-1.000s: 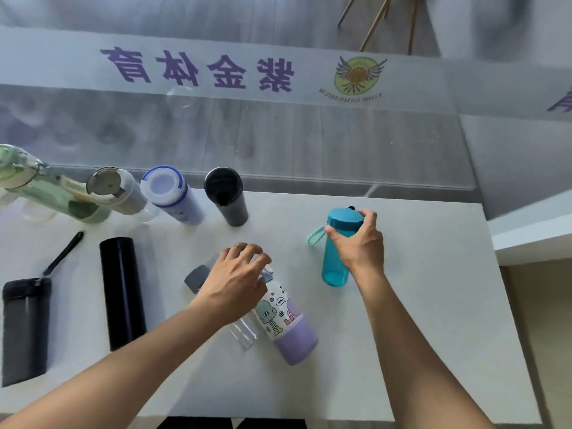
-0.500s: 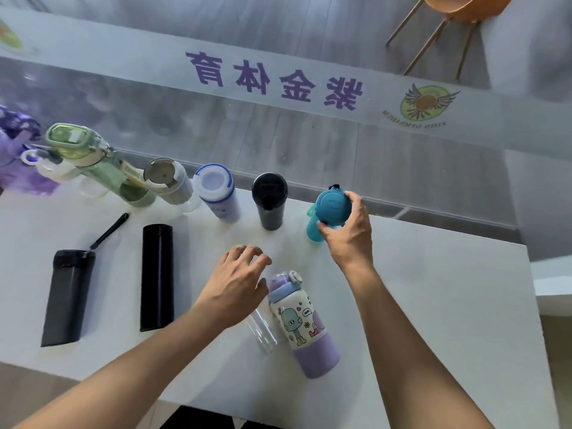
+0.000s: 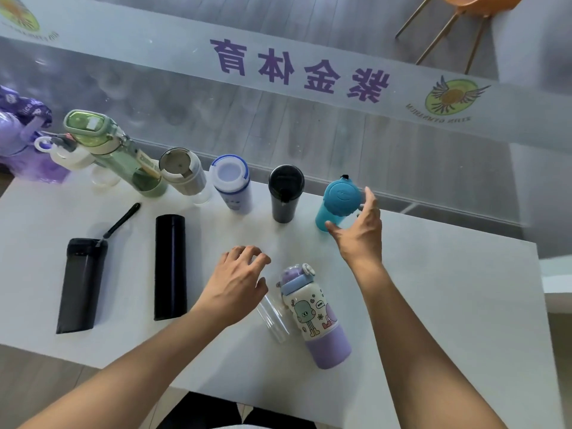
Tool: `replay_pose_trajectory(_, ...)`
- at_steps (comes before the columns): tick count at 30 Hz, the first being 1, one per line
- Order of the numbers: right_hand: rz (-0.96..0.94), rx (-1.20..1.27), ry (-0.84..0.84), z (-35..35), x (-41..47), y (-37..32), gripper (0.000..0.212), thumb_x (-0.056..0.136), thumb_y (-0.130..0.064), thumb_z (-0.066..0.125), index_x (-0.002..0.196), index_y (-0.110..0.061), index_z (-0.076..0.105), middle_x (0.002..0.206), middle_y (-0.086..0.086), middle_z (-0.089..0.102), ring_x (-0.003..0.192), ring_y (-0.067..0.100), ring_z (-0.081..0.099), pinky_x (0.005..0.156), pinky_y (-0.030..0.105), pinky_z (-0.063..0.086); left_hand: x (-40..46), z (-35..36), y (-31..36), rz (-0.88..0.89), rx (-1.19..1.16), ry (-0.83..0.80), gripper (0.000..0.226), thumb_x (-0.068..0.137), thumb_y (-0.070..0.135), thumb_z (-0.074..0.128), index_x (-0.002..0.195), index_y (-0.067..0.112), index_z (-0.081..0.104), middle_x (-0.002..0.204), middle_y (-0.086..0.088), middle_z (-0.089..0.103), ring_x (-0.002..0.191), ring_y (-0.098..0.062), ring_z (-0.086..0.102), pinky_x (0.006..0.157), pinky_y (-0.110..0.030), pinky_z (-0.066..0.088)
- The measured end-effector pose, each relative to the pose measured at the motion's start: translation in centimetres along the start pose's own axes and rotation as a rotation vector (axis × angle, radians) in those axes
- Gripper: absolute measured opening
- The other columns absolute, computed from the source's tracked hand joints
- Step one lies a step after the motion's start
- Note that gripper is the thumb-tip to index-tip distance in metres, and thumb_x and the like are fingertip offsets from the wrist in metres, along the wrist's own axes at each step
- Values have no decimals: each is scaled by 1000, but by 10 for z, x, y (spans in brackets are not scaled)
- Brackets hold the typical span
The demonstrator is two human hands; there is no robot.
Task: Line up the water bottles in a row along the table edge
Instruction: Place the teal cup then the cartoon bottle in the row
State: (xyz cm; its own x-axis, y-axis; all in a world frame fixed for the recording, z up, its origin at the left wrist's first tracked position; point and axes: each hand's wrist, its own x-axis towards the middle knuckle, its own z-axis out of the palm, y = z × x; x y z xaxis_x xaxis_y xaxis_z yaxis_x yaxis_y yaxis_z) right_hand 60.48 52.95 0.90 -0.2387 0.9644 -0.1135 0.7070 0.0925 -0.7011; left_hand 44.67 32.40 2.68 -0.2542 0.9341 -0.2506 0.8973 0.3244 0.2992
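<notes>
Bottles stand along the far table (image 3: 433, 289) edge in the upper half of the frame, and the teal bottle (image 3: 339, 202), gripped half a second ago, now stands upright at the right end just beside the black tumbler (image 3: 285, 193); the right hand (image 3: 360, 230) has let go, fingers spread beside it and holding nothing. The left hand (image 3: 238, 283) hovers half curled and empty at centre frame, above the clear bottle (image 3: 274, 317). Likely one more place is filled, while the cartoon bottle (image 3: 314, 314) and two black flasks (image 3: 170, 267) lie flat, unplaced.
</notes>
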Motion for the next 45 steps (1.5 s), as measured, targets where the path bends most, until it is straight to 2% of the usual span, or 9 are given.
replay_pose_trajectory(3, 116, -94, -70, 3, -28, 8, 94, 76, -43, 82, 149, -17, 29, 139, 15, 49, 127, 32, 50, 107, 47, 41, -1, 10, -6, -27, 6, -27, 42, 91, 31, 56, 132, 22, 54, 135, -2, 53, 123, -30, 46, 100, -39, 39)
replay_pose_trajectory(8, 175, -273, -386, 25, -86, 11, 100, 69, -75, 67, 148, -26, 29, 140, 10, 48, 128, 31, 50, 107, 44, 40, 1, 33, -21, -110, 26, -105, 58, 92, 46, 55, 144, 28, 37, 144, -5, 39, 126, -33, 42, 101, -43, 40)
replay_pose_trajectory(11, 230, -342, -465, 39, -108, 6, 97, 64, -75, 66, 144, -30, 32, 135, 6, 49, 125, 28, 51, 104, 42, 39, 2, 46, -29, -132, 10, -148, 63, 90, 51, 59, 144, 29, 35, 146, -7, 33, 123, -34, 44, 96, -45, 44)
replay_pose_trajectory(16, 292, -432, -388, 50, -128, 0, 74, 74, -67, 61, 133, -26, 43, 123, 3, 57, 116, 28, 57, 98, 39, 44, 0, 63, -38, -128, -129, -156, 60, 90, 49, 62, 141, 28, 39, 156, -2, 17, 132, -31, 33, 92, -43, 50)
replay_pose_trajectory(23, 361, -363, -269, 32, -135, 11, 77, 66, -64, 67, 127, -21, 53, 119, 5, 62, 109, 29, 61, 96, 38, 48, 1, 70, -31, -104, -204, -229, 53, 86, 46, 64, 131, 24, 47, 155, -4, 19, 134, -32, 30, 100, -43, 47)
replay_pose_trajectory(31, 363, -68, -110, -36, -113, 47, 77, 52, -54, 85, 113, -24, 48, 107, -4, 58, 100, 20, 62, 84, 35, 55, -5, 75, -7, -210, -244, -163, 30, 86, 35, 67, 108, 22, 50, 149, -5, 29, 131, -28, 34, 84, -38, 51)
replay_pose_trajectory(35, 261, 23, -72, -71, -87, 60, 74, 56, -50, 90, 106, -34, 37, 96, -17, 55, 94, 17, 61, 74, 25, 51, -10, 80, 13, -290, -266, -129, 48, 79, 28, 71, 120, 28, 46, 145, -5, 34, 130, -28, 36, 80, -36, 51)
replay_pose_trajectory(41, 88, 113, -62, -101, -30, 72, 81, 57, -33, 97, 120, -31, 46, 117, -6, 60, 104, 15, 60, 82, 15, 49, -14, 85, 51, -348, -326, -25, 70, 73, 31, 76, 133, 30, 41, 129, -3, 48, 108, -25, 47, 83, -35, 50)
replay_pose_trajectory(45, 24, 136, -35, -104, -2, 73, 78, 57, -30, 97, 118, -30, 47, 118, -4, 62, 103, 17, 61, 87, 22, 50, -12, 84, 69, -309, -364, 33, 70, 73, 27, 77, 136, 26, 46, 132, 0, 46, 111, -24, 46, 91, -31, 46)
